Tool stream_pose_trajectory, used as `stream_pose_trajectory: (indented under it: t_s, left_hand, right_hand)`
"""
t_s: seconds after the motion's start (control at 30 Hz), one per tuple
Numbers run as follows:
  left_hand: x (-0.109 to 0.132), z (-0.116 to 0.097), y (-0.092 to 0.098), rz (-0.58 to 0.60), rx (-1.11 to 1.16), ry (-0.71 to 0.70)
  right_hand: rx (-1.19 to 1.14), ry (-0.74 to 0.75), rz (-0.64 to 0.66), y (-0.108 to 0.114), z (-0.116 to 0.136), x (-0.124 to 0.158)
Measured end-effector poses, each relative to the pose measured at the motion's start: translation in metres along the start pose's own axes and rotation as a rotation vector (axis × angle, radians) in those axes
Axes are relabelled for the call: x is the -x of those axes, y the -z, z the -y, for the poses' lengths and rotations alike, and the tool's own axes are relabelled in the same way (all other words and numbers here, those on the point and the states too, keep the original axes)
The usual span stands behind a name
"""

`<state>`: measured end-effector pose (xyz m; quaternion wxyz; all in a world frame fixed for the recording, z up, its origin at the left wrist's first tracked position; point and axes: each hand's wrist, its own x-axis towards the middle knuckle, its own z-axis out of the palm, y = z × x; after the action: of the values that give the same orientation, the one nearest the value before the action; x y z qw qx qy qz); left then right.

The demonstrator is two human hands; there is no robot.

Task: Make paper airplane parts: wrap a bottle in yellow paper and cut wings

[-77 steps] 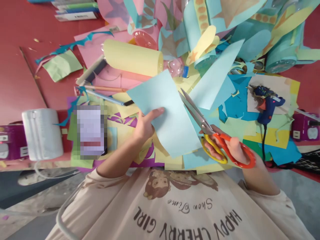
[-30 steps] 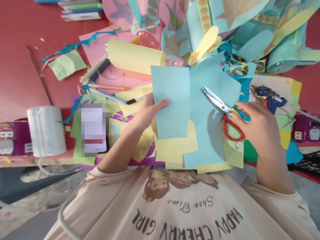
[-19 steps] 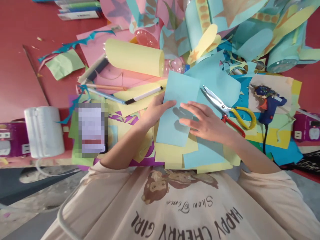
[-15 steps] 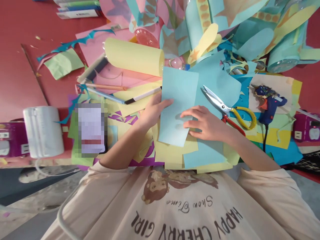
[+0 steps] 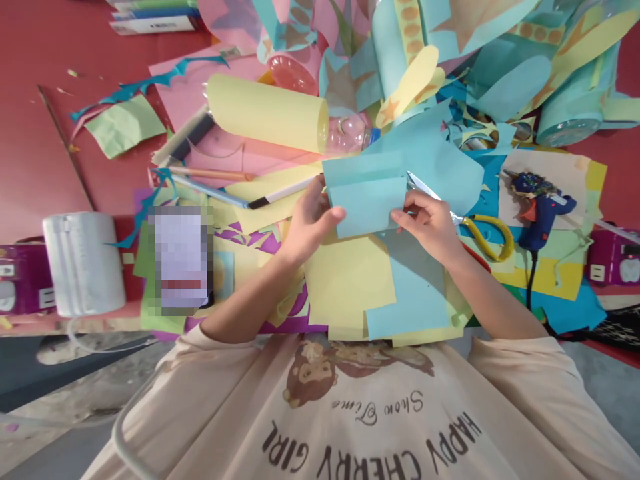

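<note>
A red table (image 5: 35, 153) is spreading out beneath and to the left of a yellow-wrapped bottle (image 5: 267, 113), which is lying on its side with its blue cap facing right. A person in a cream printed shirt (image 5: 240, 413) is facing the bottle from its near side. A large light blue sheet (image 5: 443, 157) is lying to the bottle's right. A white zipped pouch (image 5: 87, 267) is sitting well to the bottle's left, on the near side, and a pixelated phone (image 5: 183, 257) is resting at its near left. Scissors (image 5: 493, 237) with yellow and red handles are lying to the bottle's right, partly hiding behind a hand. A blue glue gun (image 5: 540, 217) is resting farther off to the right. The folded blue paper (image 5: 370, 207) is standing just off the bottle's near-right end, doubling over with a back strip showing along its far side. Near the bottle's capped end, the left hand (image 5: 313, 223) is gripping the paper's left edge, thumb pressing on top; the right hand (image 5: 430, 223) is pinching its right edge between thumb and fingers. A black-and-white marker (image 5: 287, 191) is lying just on the bottle's near side, its black end pointing left.
</note>
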<state>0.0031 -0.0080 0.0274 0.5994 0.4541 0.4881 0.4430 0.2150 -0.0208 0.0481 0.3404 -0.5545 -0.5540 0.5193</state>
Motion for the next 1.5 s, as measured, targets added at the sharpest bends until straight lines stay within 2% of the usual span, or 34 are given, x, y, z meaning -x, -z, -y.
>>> stream_pose_trajectory:
  t_s: [0.1,0.2,0.3,0.43,0.57,0.7,0.87,1.03,1.23,1.5]
  left_hand:
    - [0.001,0.001,-0.001,0.010,-0.035,0.004]
    - [0.001,0.000,0.000,0.018,-0.025,0.028]
    - [0.002,0.001,0.003,0.122,-0.043,0.041]
    - [0.003,0.004,0.005,0.296,-0.072,-0.002]
    - [0.004,0.004,0.005,0.358,-0.080,-0.003]
    - [0.002,0.005,0.004,0.328,-0.061,-0.100]
    - [0.000,0.006,0.004,0.263,-0.151,-0.188]
    - [0.002,0.003,0.003,0.237,-0.162,-0.150]
    - [0.002,0.004,0.002,0.195,-0.177,-0.196]
    - [0.002,0.004,0.002,0.170,-0.183,-0.165]
  right_hand:
    - [0.044,0.010,0.001,-0.001,-0.001,0.002]
    - [0.047,0.053,-0.100,-0.001,-0.005,0.001]
    - [-0.005,0.135,-0.161,-0.001,-0.012,-0.001]
    - [-0.100,0.218,-0.037,-0.001,-0.017,-0.002]
    - [-0.097,0.213,0.017,-0.002,-0.015,0.000]
    - [-0.078,0.239,0.003,-0.002,-0.015,0.000]
    - [-0.033,0.210,-0.010,-0.002,-0.016,0.000]
    - [-0.030,0.198,-0.026,-0.003,-0.015,0.001]
    - [-0.003,0.190,-0.041,-0.003,-0.012,0.001]
    - [0.040,0.203,-0.040,-0.002,-0.012,0.001]
